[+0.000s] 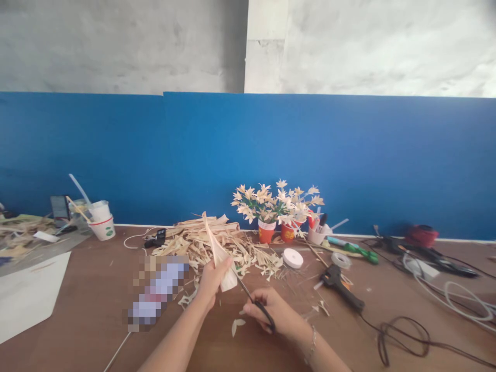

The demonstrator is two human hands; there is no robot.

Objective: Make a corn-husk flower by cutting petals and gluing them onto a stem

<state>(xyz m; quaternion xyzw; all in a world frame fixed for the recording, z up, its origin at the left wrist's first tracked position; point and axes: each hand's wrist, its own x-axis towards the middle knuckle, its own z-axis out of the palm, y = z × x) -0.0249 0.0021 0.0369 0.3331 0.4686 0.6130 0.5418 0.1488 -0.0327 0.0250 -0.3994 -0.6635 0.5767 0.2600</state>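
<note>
My left hand [212, 281] grips a long, pale dried husk [217, 250], its narrow tip pointing up and its wide end below the fingers. In my right hand [269, 310] is a pair of scissors with black handles [265, 313]. The blades reach up and left to the edge of the husk; whether they are parted I cannot tell. On the table under the scissors lie small cut petal-shaped pieces [237, 326]. Behind my left hand spreads a heap of dried husks and scraps [186, 235].
Husk flowers [277, 201] stand in red paper cups [265, 232] at the back. To the right are a white tape roll [292, 258], a black glue gun [341, 289] and tangled cables [403, 330]. A blurred-out device [158, 294] and a white sheet [31, 289] lie left.
</note>
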